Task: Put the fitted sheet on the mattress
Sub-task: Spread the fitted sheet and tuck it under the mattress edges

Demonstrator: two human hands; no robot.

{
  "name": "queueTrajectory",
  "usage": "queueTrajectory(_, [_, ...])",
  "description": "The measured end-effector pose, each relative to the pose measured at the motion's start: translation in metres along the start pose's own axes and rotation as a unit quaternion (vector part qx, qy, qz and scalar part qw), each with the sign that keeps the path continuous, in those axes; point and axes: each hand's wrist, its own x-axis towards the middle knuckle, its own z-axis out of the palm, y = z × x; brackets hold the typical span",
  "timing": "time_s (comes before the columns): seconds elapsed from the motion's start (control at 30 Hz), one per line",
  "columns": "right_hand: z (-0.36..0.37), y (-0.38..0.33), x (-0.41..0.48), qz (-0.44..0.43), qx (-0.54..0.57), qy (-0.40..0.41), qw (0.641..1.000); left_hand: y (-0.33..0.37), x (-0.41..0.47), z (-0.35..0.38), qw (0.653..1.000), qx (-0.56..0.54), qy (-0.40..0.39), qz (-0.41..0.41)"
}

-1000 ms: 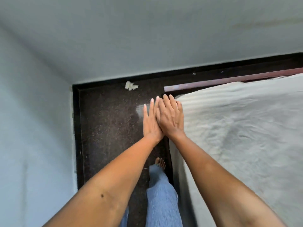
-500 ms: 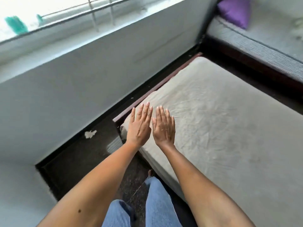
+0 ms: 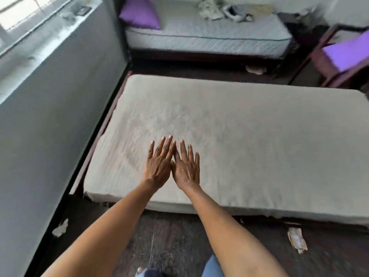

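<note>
View is swinging from the mattress corner to the whole cream, wrinkled rectangular mattress (image 3: 239, 140) on the dark floor (image 3: 175, 242). Left hand (image 3: 158, 166) and right hand (image 3: 187, 168) are hovering above it, flat, fingers spread, grasping nothing.

My left hand (image 3: 158, 166) and right hand (image 3: 186, 168) hover flat, fingers spread, side by side, over the cream rectangular mattress (image 3: 249, 140) on the dark floor (image 3: 175, 236).

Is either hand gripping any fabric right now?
No. The left hand and right hand are flat and open above the mattress.
</note>
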Motion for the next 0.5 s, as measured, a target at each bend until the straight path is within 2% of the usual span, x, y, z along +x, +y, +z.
queueTrajectory(0.13, [-0.042, 0.069, 0.000, 0.039, 0.013, 0.037, 0.998, 0.069, 0.046, -0.017, 0.998, 0.016, 0.047, 0.050])
queueTrajectory(0.5, [-0.185, 0.282, 0.007, 0.089, -0.007, 0.146, 0.985, 0.281, 0.190, -0.084, 0.985, -0.011, 0.123, 0.119])
